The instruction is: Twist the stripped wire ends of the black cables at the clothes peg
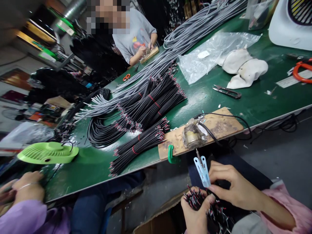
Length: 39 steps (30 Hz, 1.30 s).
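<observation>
My left hand point(196, 213) is wrapped round a bundle of thin black cables point(196, 199), with stripped red and white wire ends sticking up. Close above it, my right hand point(230, 183) is closed at the lower end of a light blue clothespin point(202, 172). A dark, pointed metal piece point(198, 155) shows between the clothespin's upper arms. Just beyond, a wooden board point(225, 122) lies along the table edge, carrying a grimy block point(193, 135) with a black cord. A green clamp point(172, 155) sits at the board's front edge.
Tied black cable bundles point(151, 107) and long grey cables point(180, 39) lie on the green table point(80, 177). Thread snips point(227, 92), a white cloth point(246, 68) and orange-handled scissors point(301, 71) are at right. A green fan point(48, 153), a purple-sleeved person point(26, 208) and another person point(136, 35) are nearby.
</observation>
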Motion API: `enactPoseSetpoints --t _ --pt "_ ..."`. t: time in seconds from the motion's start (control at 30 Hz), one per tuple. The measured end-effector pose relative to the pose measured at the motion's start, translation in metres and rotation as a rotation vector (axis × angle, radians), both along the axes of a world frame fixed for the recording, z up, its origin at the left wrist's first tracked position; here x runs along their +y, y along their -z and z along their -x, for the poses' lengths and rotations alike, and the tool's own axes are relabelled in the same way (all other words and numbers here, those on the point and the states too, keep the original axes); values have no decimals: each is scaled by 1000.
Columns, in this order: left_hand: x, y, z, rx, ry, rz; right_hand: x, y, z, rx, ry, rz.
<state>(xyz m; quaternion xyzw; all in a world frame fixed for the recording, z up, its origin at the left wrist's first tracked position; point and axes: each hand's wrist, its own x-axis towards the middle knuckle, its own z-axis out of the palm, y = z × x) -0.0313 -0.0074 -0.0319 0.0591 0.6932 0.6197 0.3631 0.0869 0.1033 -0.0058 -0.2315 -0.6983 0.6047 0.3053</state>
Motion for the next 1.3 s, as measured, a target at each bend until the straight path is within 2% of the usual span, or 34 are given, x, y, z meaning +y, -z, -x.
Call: enactPoseSetpoints --t 0.2,0.3,0.43,0.6,0.67,0.8,0.9,0.97,1.0,1.07,1.13,1.2,1.3 --pt "2 1 0 0 43 -30 -1 4 2 10 44 15" --pt "1 5 -2 -11 25 -4 -1 11 2 -1 58 43" --pt "-6 15 -1 -6 9 62 0 23 -1 -59 33 123" --pt "-12 19 3 -34 66 34 -2 31 -3 -21 -2 260" --pt "-11 17 2 -66 97 16 -5 29 -2 34 -2 274" --pt "-7 10 0 -128 146 -22 -12 27 1 85 84 203" --pt "-3 5 2 -146 208 -176 -12 23 4 159 -11 355" --pt "0 0 6 -53 250 -299 -5 15 6 186 -50 477" --pt "1 -2 9 17 267 -342 0 10 7 176 -21 497" --pt "5 -9 14 159 291 -385 11 -2 11 135 99 436" --pt "10 -17 18 266 304 -399 22 -13 17 109 154 341" --pt "15 -23 21 331 313 -407 28 -19 24 110 109 344" --pt "22 -28 22 370 306 -417 29 -18 32 181 15 504"
